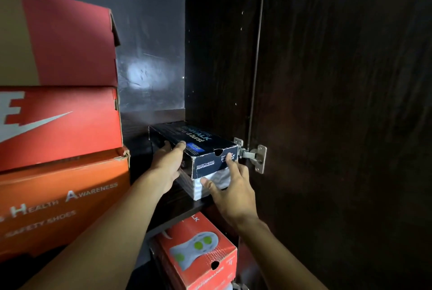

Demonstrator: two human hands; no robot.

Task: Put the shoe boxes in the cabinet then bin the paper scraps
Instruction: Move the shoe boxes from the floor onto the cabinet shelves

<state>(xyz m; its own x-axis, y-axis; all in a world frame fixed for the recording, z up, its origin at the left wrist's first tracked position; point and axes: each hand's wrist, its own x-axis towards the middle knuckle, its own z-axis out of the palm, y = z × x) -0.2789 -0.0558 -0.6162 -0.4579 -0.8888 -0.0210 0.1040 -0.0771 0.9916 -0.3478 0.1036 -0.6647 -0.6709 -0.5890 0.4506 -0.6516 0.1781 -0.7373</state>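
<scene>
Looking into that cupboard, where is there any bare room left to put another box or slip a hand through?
Free: the shelf strip between the orange stack and the dark box, reaching back to the rear wall, plus all the height above that box. Crowded: the stack fills the left side, the dark box sits near the hinge, and both hands, left hand and right hand, hold it.

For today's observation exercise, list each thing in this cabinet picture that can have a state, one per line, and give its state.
Black shoe box: lid on, resting on the shelf, held by both hands.
Left hand: grip on the box's left side.
Right hand: fingers on the box's front end.
Cabinet door: open.
Stacked red and orange boxes: closed, three high.
Red box on the lower shelf: closed.
</scene>
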